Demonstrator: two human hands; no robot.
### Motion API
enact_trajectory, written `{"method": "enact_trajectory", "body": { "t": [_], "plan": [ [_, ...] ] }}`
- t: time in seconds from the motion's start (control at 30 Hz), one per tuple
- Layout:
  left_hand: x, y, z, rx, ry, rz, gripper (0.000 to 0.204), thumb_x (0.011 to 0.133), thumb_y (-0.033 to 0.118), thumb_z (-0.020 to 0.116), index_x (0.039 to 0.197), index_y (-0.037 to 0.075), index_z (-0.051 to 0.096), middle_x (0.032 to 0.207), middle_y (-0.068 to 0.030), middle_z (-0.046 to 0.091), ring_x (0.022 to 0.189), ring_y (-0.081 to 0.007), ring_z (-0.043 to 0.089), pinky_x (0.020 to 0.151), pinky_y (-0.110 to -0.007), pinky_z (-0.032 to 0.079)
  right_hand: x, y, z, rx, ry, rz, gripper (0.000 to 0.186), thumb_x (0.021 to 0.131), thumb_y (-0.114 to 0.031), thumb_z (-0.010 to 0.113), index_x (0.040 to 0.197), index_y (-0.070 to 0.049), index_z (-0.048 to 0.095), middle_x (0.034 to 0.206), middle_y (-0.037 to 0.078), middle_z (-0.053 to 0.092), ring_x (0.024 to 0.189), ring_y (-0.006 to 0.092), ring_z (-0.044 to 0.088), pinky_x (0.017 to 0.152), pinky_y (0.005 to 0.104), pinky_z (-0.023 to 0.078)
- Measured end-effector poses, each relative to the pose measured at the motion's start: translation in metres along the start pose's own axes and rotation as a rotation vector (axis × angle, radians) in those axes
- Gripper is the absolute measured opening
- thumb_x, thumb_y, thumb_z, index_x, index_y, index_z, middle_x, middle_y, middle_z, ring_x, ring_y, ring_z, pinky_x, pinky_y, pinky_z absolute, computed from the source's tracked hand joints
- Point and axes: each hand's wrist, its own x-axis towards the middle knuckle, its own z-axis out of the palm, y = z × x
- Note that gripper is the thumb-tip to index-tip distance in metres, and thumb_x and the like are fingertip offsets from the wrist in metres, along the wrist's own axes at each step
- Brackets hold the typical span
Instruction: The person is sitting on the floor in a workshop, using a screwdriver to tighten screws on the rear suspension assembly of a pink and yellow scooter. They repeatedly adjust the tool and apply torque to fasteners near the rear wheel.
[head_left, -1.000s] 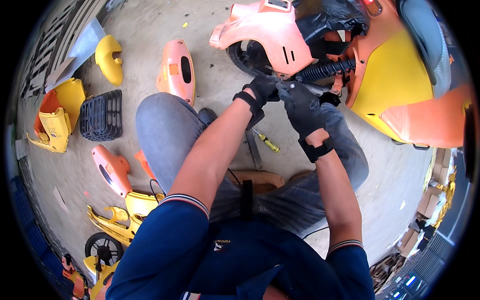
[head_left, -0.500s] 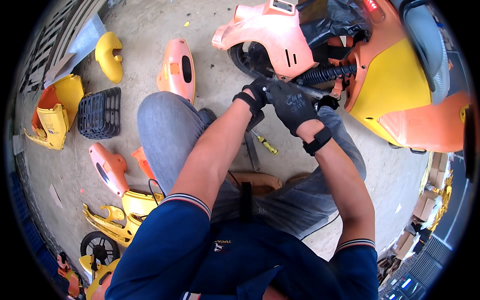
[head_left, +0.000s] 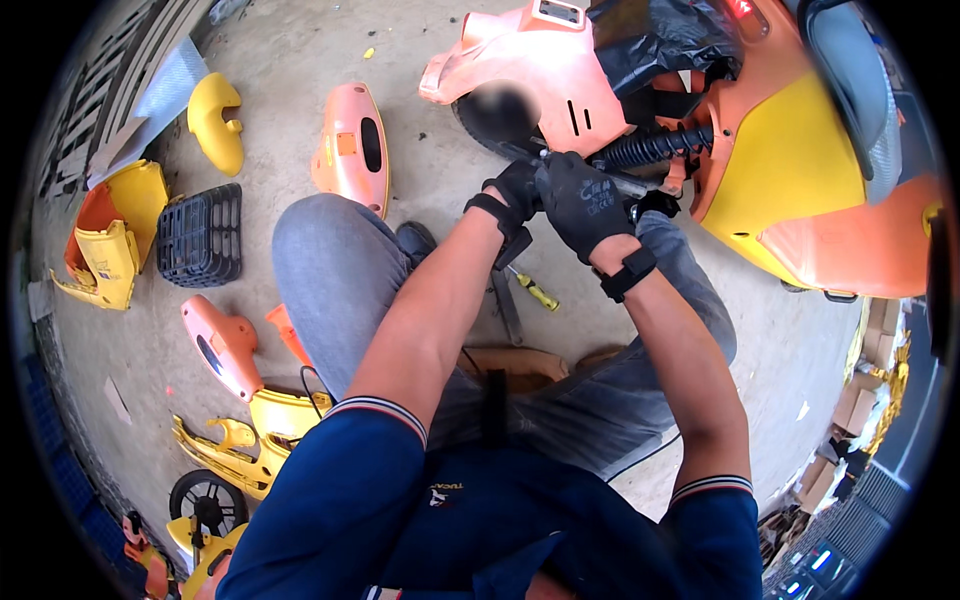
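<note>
My left hand (head_left: 516, 188) and my right hand (head_left: 584, 203), both in black gloves with wrist straps, meet in front of me. Their fingers are closed and pressed together at the lower edge of an orange and yellow scooter (head_left: 785, 165). A small pale tip shows between the fingertips; what they hold is otherwise hidden. Just beyond them sit the scooter's pink-orange front panel (head_left: 560, 75) and a black coil-spring shock absorber (head_left: 655, 147). Below the hands, between my legs, a screwdriver with a yellow handle (head_left: 539, 291) lies beside a flat grey metal bar (head_left: 507, 308).
On the concrete floor to the left lie an orange oval cover (head_left: 348, 150), a yellow curved fender (head_left: 214, 122), a black plastic crate (head_left: 199, 235), yellow body panels (head_left: 118, 245) and a wheel (head_left: 208, 503). Cardboard boxes (head_left: 853, 408) stand at the right edge.
The hands stay together by the scooter, with only a slight shift of the right hand and wrist. The floor parts at left sit a little lower in the picture.
</note>
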Motion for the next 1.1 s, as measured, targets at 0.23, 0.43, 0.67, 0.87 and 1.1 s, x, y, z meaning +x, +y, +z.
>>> {"method": "enact_trajectory", "body": {
  "t": [0.23,0.43,0.67,0.87,1.1],
  "plan": [
    [-0.011,0.009,0.007,0.408,0.029,0.068,0.026,0.086,0.012,0.056,0.111,0.007,0.058,0.106,-0.0062,0.063,0.096,-0.0151,0.059,0.079,-0.028,0.048,0.007,-0.004,0.004,0.07,0.121,0.181,0.019,0.088,-0.022,0.05,0.089,-0.003,0.055,0.082,0.017,0.06,0.075,0.0336,0.062,0.064,0.0408,0.049],
    [-0.008,0.009,0.009,-0.13,0.053,-0.06,0.019,0.087,0.017,0.058,0.105,0.011,0.058,0.094,-0.0047,0.062,0.083,-0.0143,0.058,0.07,-0.027,0.047,0.021,-0.004,0.001,0.169,0.132,0.244,0.029,0.09,-0.027,0.048,0.085,0.0,0.058,0.078,0.022,0.06,0.074,0.037,0.059,0.066,0.0454,0.046],
    [0.002,-0.006,0.006,0.233,0.159,0.35,0.015,0.084,0.013,0.062,0.097,0.007,0.061,0.087,-0.0056,0.064,0.074,-0.0149,0.061,0.061,-0.03,0.05,0.024,-0.009,0.005,0.229,0.209,0.322,0.033,0.091,-0.026,0.045,0.08,0.001,0.059,0.076,0.024,0.06,0.076,0.04,0.058,0.068,0.0461,0.045],
    [-0.028,0.044,0.044,-0.013,0.143,-0.077,0.011,0.084,0.007,0.054,0.087,0.004,0.064,0.083,-0.006,0.064,0.071,-0.0146,0.06,0.062,-0.028,0.05,-0.001,0.015,0.008,0.355,0.265,0.516,0.035,0.091,-0.027,0.043,0.082,0.003,0.058,0.078,0.024,0.059,0.075,0.0397,0.059,0.067,0.0471,0.044],
    [-0.014,0.017,0.023,0.499,0.09,0.249,0.015,0.084,0.004,0.05,0.083,0.003,0.065,0.081,-0.0075,0.064,0.075,-0.0189,0.062,0.067,-0.031,0.051,-0.023,0.033,0.02,1.282,0.465,0.946,0.034,0.094,-0.029,0.045,0.082,0.002,0.052,0.065,0.012,0.059,0.05,0.022,0.061,0.047,0.032,0.055]
  ]
}}
